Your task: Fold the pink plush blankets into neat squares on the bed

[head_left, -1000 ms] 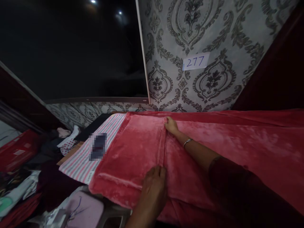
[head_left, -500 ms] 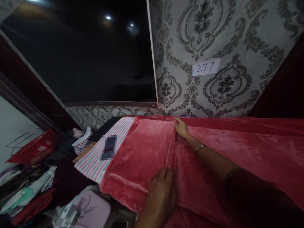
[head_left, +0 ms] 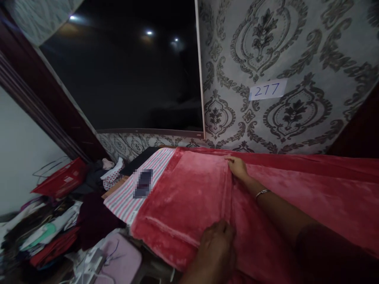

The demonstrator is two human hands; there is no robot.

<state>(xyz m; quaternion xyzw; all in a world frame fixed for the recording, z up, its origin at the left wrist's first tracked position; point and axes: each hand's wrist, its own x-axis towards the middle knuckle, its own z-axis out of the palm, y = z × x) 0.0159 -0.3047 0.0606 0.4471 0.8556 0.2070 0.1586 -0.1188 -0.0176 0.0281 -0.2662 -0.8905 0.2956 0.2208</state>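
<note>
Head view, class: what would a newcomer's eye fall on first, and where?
First comes the red plush cloth, spread across the lower middle and right, with the left hand on its near part and the right hand farther back. Next, the big dark screen dominates the upper left. A paper marked 277 stands out on the patterned wall, upper right.

Right hand (head_left: pixel 237 167) pinches folded red blanket (head_left: pixel 189 189); left hand (head_left: pixel 217 244) on it, nearer; striped cloth (head_left: pixel 124 201) alongside.
</note>
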